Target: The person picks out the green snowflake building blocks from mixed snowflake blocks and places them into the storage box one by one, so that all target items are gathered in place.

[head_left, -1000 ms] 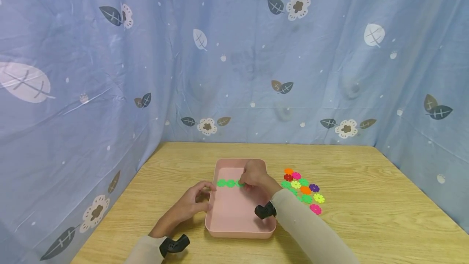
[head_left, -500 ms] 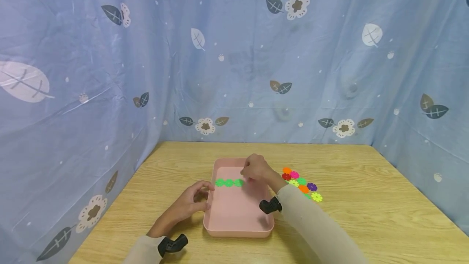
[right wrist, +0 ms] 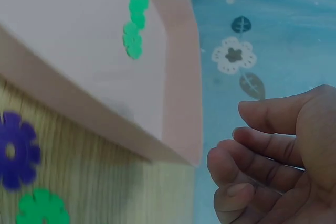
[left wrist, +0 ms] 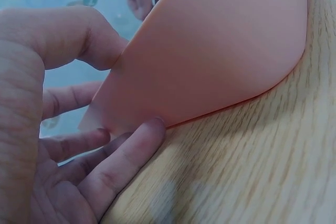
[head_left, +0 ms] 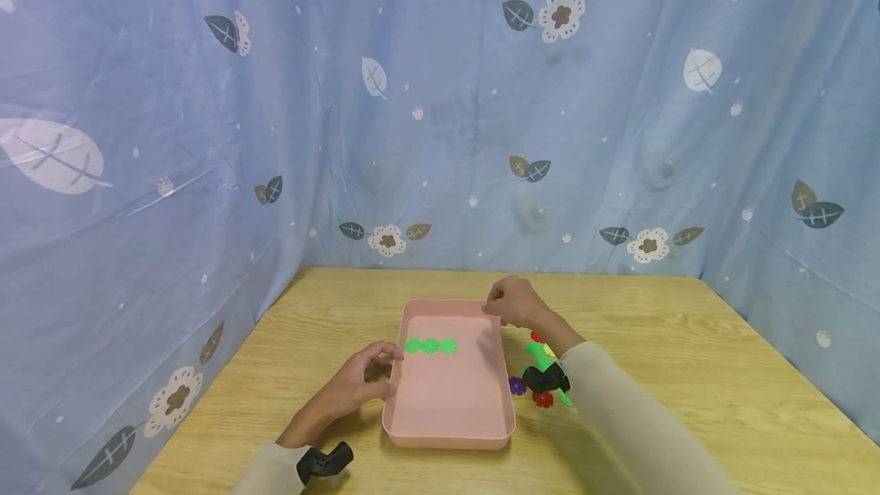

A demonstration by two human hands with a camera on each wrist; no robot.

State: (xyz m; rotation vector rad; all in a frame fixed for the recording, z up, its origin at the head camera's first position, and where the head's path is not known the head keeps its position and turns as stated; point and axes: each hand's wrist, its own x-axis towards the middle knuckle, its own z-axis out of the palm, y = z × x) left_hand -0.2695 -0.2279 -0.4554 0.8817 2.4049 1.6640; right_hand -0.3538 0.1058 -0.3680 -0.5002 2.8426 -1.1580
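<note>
In the head view a pink tray [head_left: 450,399] lies on the table, with three green flower-shaped discs [head_left: 431,346] in a row across its far left part. My left hand [head_left: 360,373] holds the tray's left side. The left wrist view has its bent fingers against the rim and outer wall of the tray [left wrist: 210,51]. Above the tray's far right corner is my right hand [head_left: 519,304]. Seen in the right wrist view, that hand [right wrist: 278,156] has loosely curled fingers and nothing between them. The green discs [right wrist: 137,19] lie in the tray beside it.
Right of the tray, several loose discs lie on the wooden table [head_left: 687,373], among them a purple disc [head_left: 517,386], a red disc [head_left: 543,399] and green discs [head_left: 545,363]. My right forearm covers part of them. A blue patterned curtain [head_left: 467,136] surrounds the table.
My right hand has come away from the green discs, up and to the right to the tray's far right corner. The left hand has stayed at the tray's left side.
</note>
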